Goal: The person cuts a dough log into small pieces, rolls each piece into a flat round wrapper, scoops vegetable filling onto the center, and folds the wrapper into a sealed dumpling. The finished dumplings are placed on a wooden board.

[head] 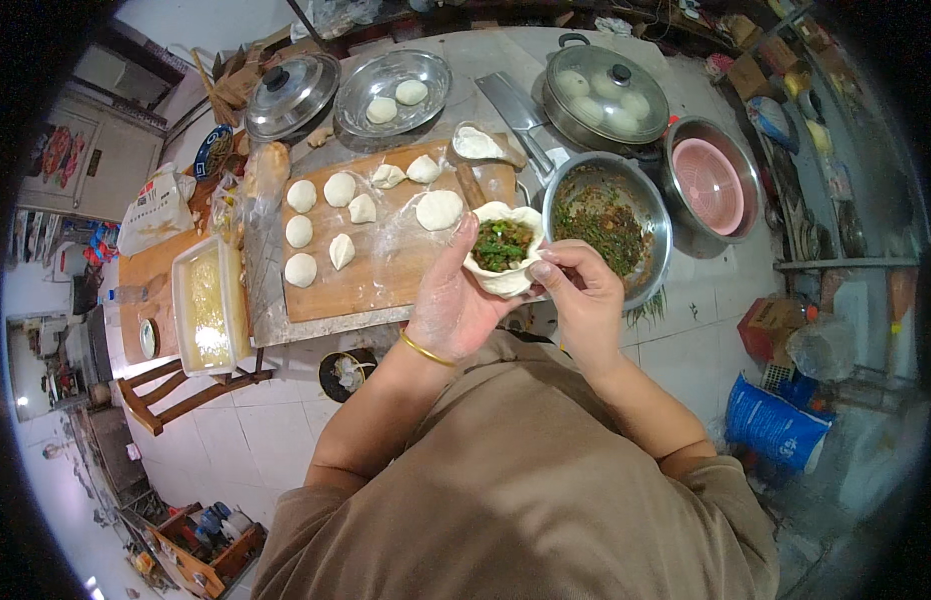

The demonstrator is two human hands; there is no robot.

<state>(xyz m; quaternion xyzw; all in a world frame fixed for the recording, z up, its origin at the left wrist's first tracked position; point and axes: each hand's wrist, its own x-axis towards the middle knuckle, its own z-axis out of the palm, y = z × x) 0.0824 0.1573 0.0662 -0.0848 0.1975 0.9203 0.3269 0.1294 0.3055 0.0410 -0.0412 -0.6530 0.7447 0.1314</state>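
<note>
My left hand (458,300), dusted with flour, cradles a round dough wrapper (503,283) cupped around green, chopped filling (501,244). Thumb and fingers of my right hand (585,289) pinch the wrapper's right rim. The filling lies uncovered at the top. Just right of the hands stands a steel bowl (659,259) of the same kind of filling. On the floured wooden board (390,285) lie a flattened dough disc (438,210), several dough rounds (300,270) and several dough pieces (342,252). A rolling pin (471,187) rests partly behind the wrapper.
Beyond the board are a steel basin (349,124) with two dough balls, a metal lid (285,105), a cleaver (510,101) and a lidded pot (604,139) of buns. A pink colander (707,187) sits in a bowl at right. A plastic tub (182,300) stands at left.
</note>
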